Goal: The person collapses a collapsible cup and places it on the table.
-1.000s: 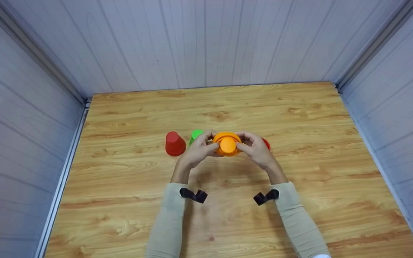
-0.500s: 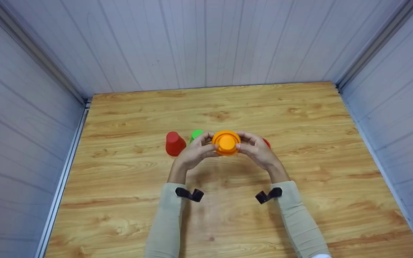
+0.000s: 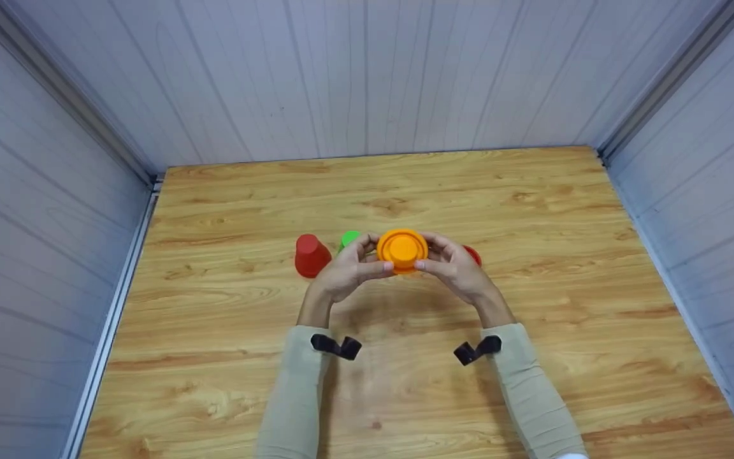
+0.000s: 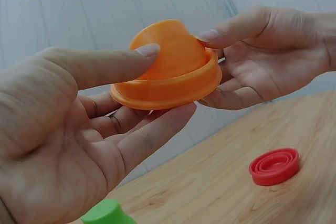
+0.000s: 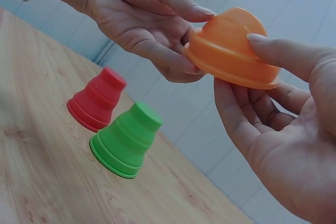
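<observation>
Between both hands, above the table, is an orange collapsible cup [image 3: 403, 250], partly folded, its narrow base facing up. My left hand [image 3: 349, 268] grips it from the left, thumb on the raised middle and fingers beneath the rim, as the left wrist view shows. From the right my right hand [image 3: 458, 271] pinches it the same way, thumb against the middle section [image 5: 234, 32]. A green collapsible cup [image 5: 127, 141] and a red one [image 5: 97, 100] stand extended, base up, on the table to the left. In the head view my left hand hides most of the green cup.
A flattened red collapsible cup [image 4: 274, 166] lies on the table to the right, partly behind my right hand in the head view. The wooden table [image 3: 227, 382] is bounded by white panel walls [image 3: 367, 76] at the back and both sides.
The orange cup's raised middle has sunk lower into its outer ring, and the cup has tipped to show more of its top. Both thumbs have shifted toward its near side.
</observation>
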Demonstrator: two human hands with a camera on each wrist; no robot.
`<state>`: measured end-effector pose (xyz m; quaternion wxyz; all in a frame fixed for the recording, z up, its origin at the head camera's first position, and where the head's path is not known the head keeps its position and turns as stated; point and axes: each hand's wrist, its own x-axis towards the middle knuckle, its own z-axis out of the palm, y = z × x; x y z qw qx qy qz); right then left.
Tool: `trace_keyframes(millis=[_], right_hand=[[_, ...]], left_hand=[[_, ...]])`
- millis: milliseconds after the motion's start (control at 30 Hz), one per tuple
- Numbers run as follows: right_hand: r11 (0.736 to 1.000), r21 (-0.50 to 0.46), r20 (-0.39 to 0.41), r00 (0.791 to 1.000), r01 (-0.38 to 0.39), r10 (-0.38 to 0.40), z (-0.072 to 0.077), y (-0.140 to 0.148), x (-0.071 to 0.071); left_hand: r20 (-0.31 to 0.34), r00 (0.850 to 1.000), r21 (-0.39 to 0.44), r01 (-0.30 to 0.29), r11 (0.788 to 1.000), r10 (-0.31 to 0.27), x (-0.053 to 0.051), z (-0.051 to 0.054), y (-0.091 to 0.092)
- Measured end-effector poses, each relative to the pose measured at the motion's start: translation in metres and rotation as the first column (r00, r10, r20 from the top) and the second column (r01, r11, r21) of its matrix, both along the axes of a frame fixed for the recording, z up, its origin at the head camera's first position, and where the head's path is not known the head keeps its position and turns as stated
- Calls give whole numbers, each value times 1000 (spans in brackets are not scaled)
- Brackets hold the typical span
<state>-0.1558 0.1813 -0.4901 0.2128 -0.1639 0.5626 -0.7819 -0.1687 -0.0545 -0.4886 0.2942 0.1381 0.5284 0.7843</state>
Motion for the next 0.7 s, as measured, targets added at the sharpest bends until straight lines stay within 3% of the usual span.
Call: trace_keyframes(millis=[267, 533, 700], right_hand=[[1000, -2, -1, 1000, 24, -24, 0, -2, 2], [998, 11, 8, 998, 67, -67, 0, -3, 1], [993, 41, -7, 994, 109, -109, -1, -5, 0]], left_hand=[[14, 1000, 10, -9, 1000, 9, 1, 1, 2], [-32, 999, -32, -16, 999, 15, 0, 0, 3], [-68, 997, -73, -51, 996, 46, 0, 1, 5]])
